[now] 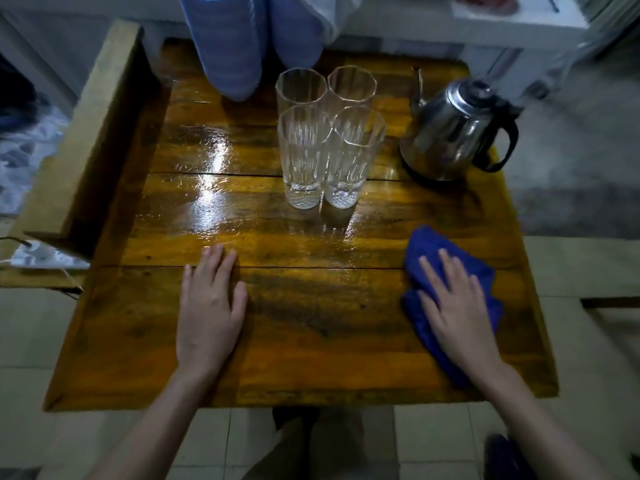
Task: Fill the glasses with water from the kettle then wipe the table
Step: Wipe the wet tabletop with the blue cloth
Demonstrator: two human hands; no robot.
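Several tall ribbed glasses (329, 133) stand bunched together at the middle back of the glossy wooden table (311, 341). To their right stands a steel kettle (453, 129) with a black handle and a thin spout. A blue cloth (429, 247) lies on the table's right side. My right hand (457, 306) rests flat on it, fingers spread. Flat on the bare wood left of centre lies my left hand (211, 306), holding nothing. The water level in the glasses is hard to tell.
Blue striped fabric (235, 43) hangs down onto the table's back edge, left of the glasses. A wooden bench or frame (79, 140) runs along the left side, with a white power strip (41, 256) near it. A white shelf (519, 15) stands behind. Tiled floor lies below.
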